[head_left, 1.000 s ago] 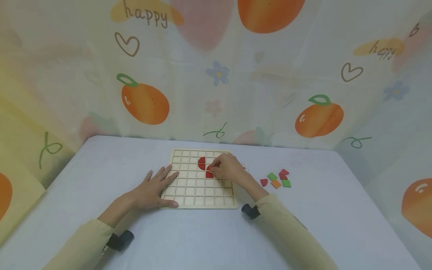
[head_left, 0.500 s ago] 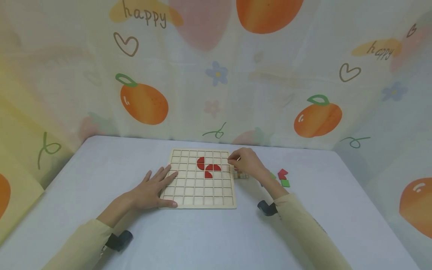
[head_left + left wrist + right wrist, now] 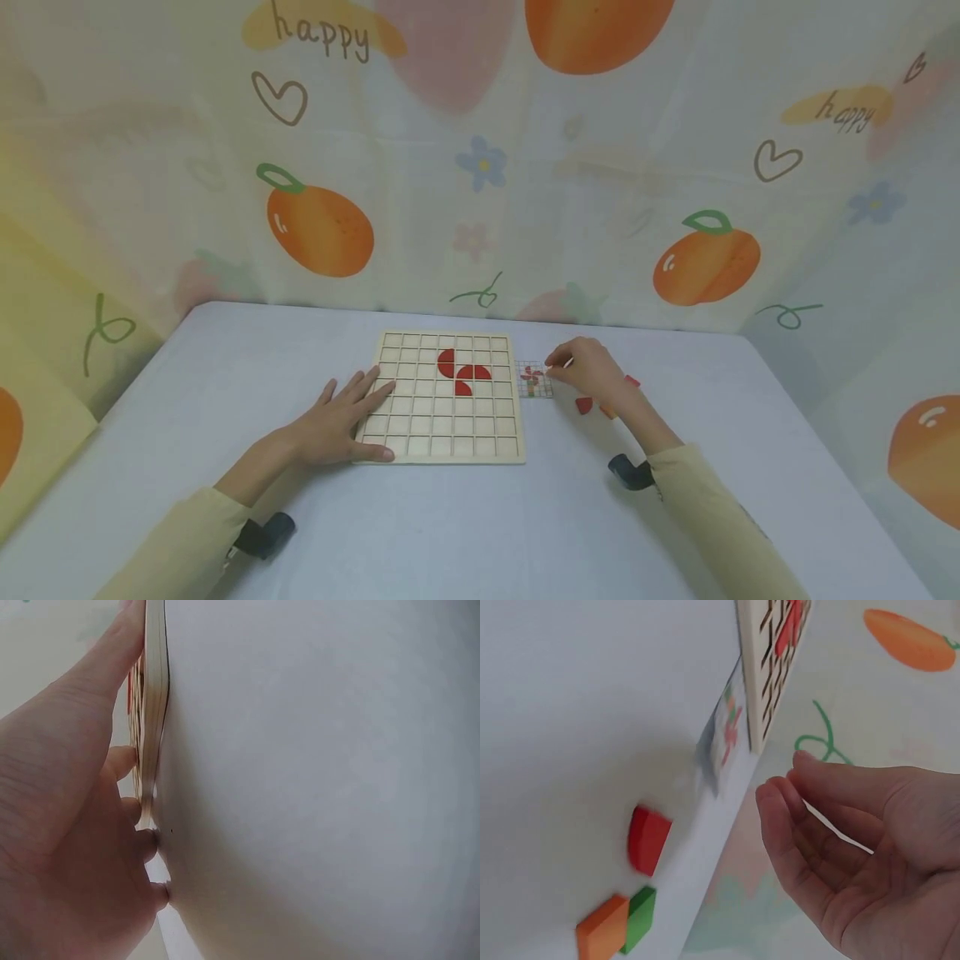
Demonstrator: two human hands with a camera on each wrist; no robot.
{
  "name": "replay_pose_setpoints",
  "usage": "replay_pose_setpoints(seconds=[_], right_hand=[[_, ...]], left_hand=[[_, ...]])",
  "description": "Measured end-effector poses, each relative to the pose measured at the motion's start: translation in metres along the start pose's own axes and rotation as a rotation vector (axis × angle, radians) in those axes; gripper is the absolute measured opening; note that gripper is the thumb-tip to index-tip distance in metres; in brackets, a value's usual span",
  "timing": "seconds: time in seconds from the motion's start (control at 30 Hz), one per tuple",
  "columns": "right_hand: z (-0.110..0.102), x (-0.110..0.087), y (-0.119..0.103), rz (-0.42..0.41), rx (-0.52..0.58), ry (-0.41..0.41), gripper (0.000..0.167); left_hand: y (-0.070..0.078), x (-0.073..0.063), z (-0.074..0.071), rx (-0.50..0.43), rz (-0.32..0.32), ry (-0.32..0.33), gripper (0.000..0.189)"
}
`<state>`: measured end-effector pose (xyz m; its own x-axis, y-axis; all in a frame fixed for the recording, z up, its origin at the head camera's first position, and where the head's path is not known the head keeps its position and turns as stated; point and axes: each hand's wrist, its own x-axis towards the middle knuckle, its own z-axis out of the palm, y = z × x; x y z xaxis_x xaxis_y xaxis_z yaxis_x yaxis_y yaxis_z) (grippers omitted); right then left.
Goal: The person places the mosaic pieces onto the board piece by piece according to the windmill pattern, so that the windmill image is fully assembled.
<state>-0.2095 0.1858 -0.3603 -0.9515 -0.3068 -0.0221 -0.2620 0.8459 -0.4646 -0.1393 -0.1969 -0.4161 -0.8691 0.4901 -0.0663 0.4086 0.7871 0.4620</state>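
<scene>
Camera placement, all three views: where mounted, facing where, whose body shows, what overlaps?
Head: worn on the head, facing forward and down at the gridded wooden board; left hand, right hand and sleeves show.
Left wrist: worn there, facing the board's edge and white tabletop; left hand shows.
Right wrist: worn there, facing the pattern card and a red quarter-circle piece; right hand shows.
Head and right wrist share the pattern card.

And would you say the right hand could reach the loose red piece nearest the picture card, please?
Probably yes: the right hand hovers close by, seemingly holding nothing, and the right wrist view shows nothing on top of the red piece or between the two.
</scene>
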Motion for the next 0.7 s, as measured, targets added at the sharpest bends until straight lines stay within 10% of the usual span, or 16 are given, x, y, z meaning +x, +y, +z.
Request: replay_pose_setpoints(seconds=[0.7], right_hand=[[-0.012,-0.024,0.040,0.028,-0.060,-0.263,0.015]], left_hand=[[0.003,0.000,-0.001,-0.013,-0.005,-0.008,0.107]])
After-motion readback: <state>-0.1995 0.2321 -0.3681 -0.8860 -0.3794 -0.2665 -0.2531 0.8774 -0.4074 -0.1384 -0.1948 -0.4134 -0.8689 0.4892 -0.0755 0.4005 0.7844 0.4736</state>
